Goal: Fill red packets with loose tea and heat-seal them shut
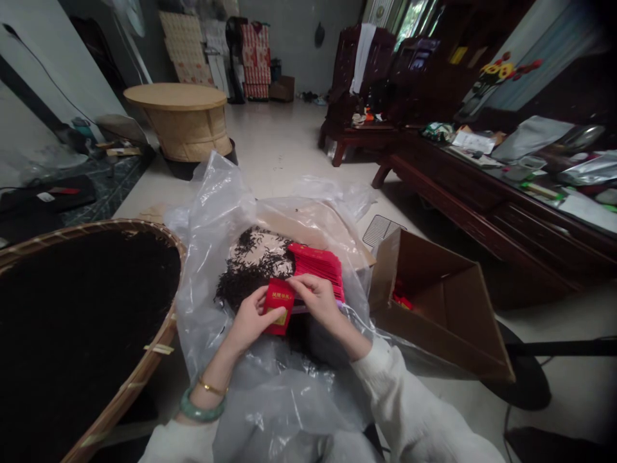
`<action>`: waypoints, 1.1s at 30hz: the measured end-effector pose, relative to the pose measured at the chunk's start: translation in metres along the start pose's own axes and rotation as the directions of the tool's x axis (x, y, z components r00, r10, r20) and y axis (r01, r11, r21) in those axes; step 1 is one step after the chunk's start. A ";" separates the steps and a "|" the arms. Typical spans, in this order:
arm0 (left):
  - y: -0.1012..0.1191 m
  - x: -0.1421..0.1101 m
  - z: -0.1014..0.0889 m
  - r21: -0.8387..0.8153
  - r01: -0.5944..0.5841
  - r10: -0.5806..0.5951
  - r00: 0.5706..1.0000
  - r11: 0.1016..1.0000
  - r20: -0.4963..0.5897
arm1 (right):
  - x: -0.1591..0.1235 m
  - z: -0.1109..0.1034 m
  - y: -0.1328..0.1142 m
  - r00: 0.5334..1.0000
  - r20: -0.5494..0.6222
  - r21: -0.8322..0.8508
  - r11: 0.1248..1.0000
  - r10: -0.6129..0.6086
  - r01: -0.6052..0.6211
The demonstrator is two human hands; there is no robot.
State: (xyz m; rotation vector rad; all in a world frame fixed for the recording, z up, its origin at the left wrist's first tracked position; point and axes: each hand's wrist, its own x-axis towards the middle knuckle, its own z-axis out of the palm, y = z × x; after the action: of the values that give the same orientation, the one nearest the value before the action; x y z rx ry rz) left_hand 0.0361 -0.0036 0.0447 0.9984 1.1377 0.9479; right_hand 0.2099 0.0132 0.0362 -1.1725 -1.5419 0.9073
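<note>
A small red packet with gold print (279, 302) is between my two hands. My left hand (254, 314) grips it from the side, thumb across its front. At its top right corner, the fingers of my right hand (313, 296) are pinched together on the edge. Just beyond lies a fanned stack of red packets (318, 265). Dark, twisted dried leaves that look like tea (255, 273) are heaped beside the stack, inside a box lined with a clear plastic bag (212, 212).
On the left stands a wide woven basket (176, 283) full of dark leaves. An open cardboard box (448, 315) with a few red packets sits to the right. Further off are a round bamboo drum (186, 122) and a long dark wooden table (463, 193).
</note>
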 end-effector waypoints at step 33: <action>-0.001 -0.002 -0.014 -0.070 0.073 -0.075 0.997 0.995 -0.021 | 0.011 -0.055 0.011 0.927 0.370 -0.330 0.925 -0.057 0.189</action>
State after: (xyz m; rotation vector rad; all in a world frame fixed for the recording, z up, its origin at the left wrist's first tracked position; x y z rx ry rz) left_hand 0.0224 -0.0036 0.0427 0.8854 1.1463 0.9355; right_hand 0.2654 0.0272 0.0430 -1.1885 -2.1248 0.7986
